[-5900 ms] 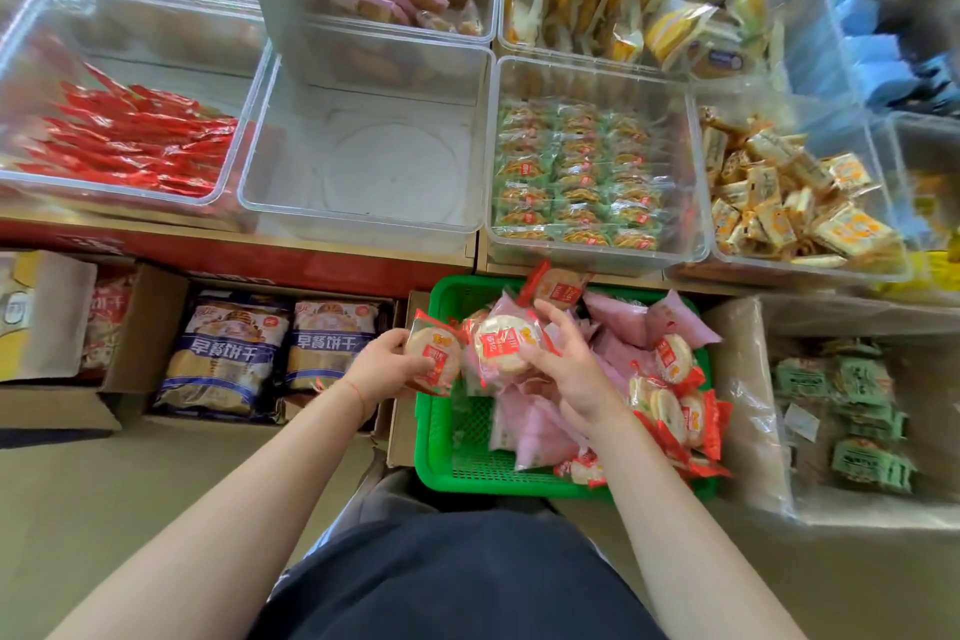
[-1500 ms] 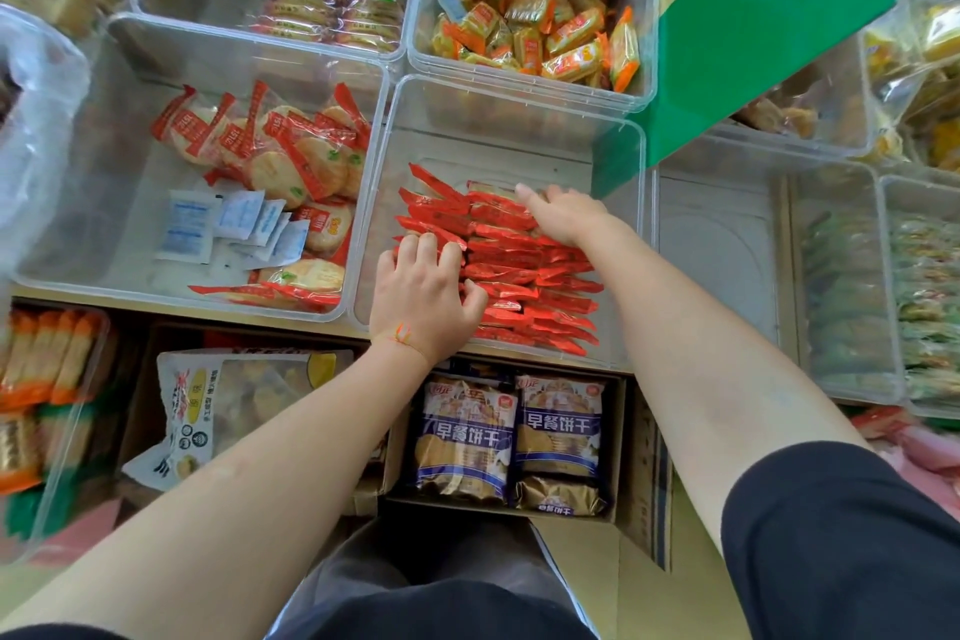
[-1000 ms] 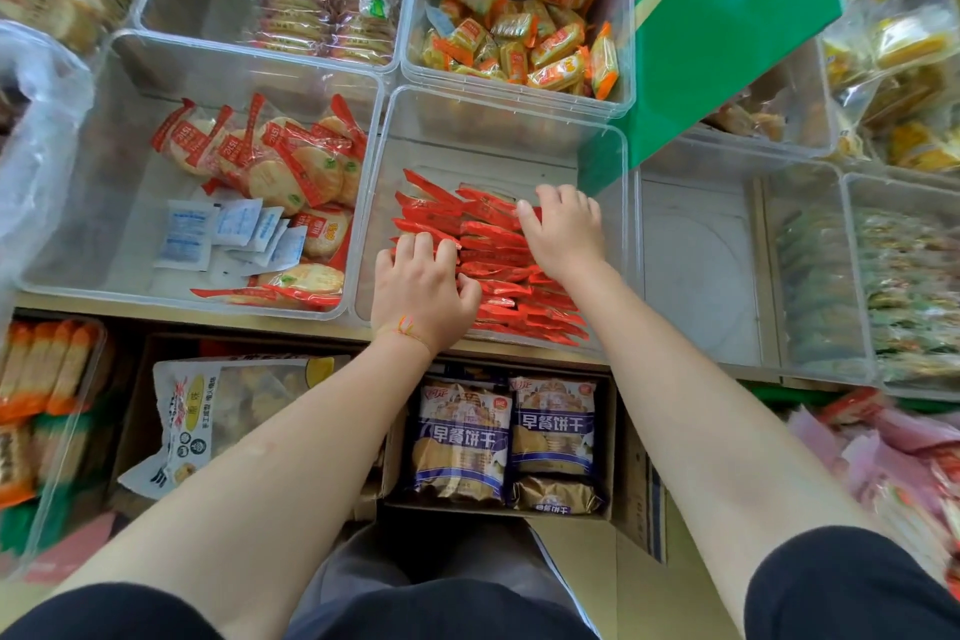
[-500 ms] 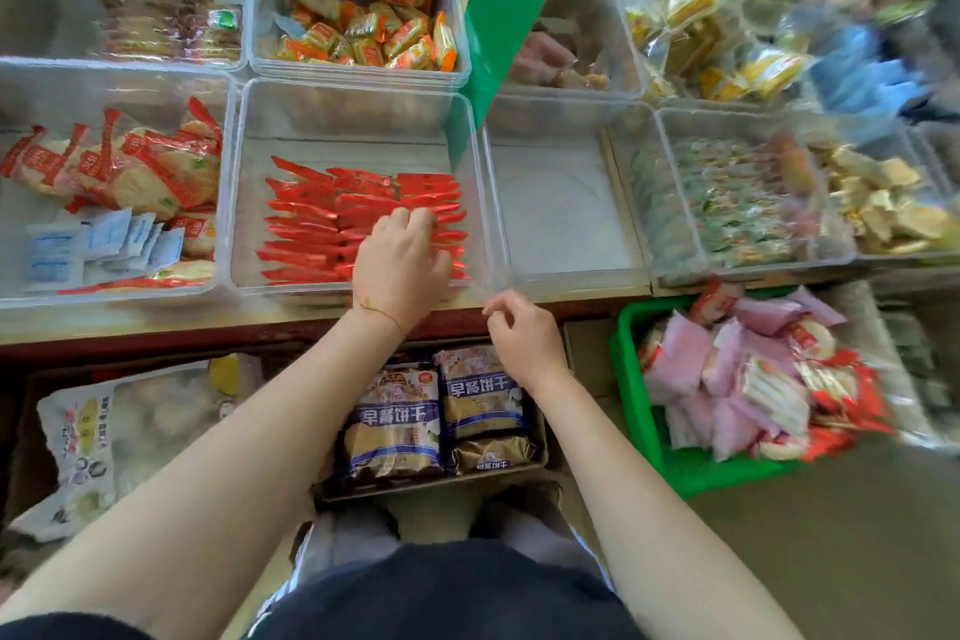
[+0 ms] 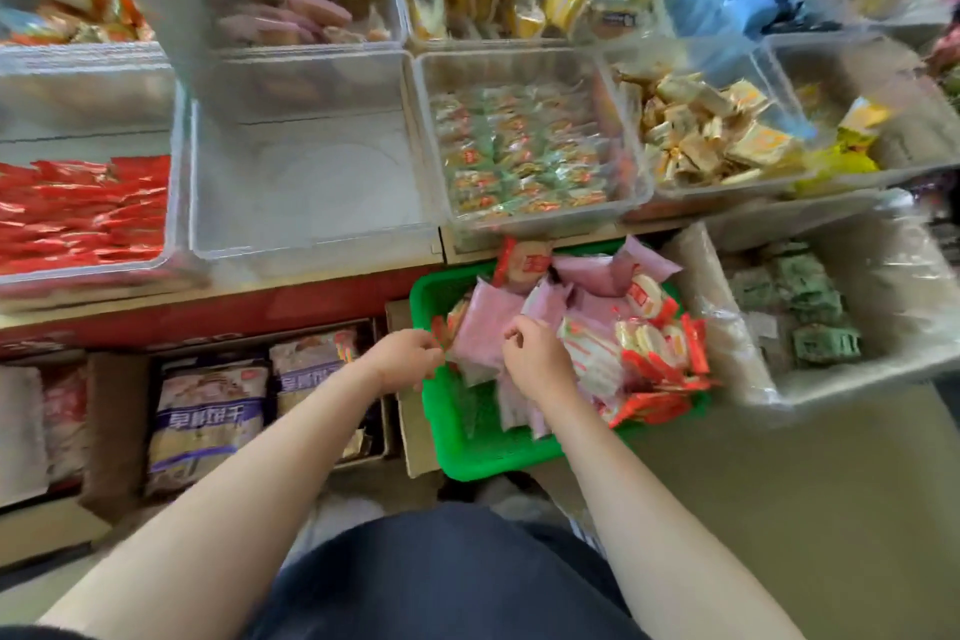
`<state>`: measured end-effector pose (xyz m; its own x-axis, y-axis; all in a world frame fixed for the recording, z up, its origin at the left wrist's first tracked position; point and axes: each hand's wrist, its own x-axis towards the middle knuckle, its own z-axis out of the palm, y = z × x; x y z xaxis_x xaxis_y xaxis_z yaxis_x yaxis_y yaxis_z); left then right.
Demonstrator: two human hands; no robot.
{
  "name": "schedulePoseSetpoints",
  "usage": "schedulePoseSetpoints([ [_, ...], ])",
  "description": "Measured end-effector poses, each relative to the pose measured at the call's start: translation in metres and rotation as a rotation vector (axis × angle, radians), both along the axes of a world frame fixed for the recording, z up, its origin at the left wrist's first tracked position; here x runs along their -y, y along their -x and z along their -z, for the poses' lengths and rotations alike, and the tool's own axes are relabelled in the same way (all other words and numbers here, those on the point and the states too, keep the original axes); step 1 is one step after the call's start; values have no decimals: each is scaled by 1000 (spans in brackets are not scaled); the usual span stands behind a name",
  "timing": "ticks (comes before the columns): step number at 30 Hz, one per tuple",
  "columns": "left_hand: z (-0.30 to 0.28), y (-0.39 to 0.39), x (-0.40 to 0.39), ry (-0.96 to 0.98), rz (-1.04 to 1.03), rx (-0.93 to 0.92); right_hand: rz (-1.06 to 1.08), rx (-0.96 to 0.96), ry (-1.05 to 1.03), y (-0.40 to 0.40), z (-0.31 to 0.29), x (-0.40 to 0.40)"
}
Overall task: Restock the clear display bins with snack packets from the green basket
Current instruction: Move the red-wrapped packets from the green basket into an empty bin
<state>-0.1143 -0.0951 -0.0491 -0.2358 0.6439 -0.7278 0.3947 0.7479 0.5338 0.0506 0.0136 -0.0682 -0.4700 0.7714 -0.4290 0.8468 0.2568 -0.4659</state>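
Observation:
The green basket (image 5: 467,463) stands on the floor below the shelf, heaped with pink packets (image 5: 592,270) and red-and-white cracker packets (image 5: 654,338). My left hand (image 5: 405,361) is at the basket's left rim and pinches a red-edged packet (image 5: 440,330). My right hand (image 5: 535,356) is over the middle of the basket, its curled fingers pinching the edge of a pink packet (image 5: 480,335). Above on the shelf, a clear display bin (image 5: 311,182) holds nothing. The view is blurred by motion.
Left of the bare bin is a bin of red packets (image 5: 78,213); to its right are bins of green packets (image 5: 519,156) and gold packets (image 5: 711,135). A cardboard box of purple bags (image 5: 208,411) sits left of the basket, and a clear tub (image 5: 831,379) to its right.
Both hands have left the bin of red packets and moved right and down to the green basket, where they now take hold of packets. My view has swung right.

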Motion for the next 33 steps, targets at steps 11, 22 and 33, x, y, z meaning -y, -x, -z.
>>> schedulePoseSetpoints([
  [11,0,-82,-65,68,-22,42,63,486,-161,-95,23,-79],
  [22,-2,-91,-87,-38,-558,347,127,-247,-25,-58,-44,-131],
  [33,-12,-73,-99,-318,-998,686,151,-584,1110,-51,-29,-122],
])
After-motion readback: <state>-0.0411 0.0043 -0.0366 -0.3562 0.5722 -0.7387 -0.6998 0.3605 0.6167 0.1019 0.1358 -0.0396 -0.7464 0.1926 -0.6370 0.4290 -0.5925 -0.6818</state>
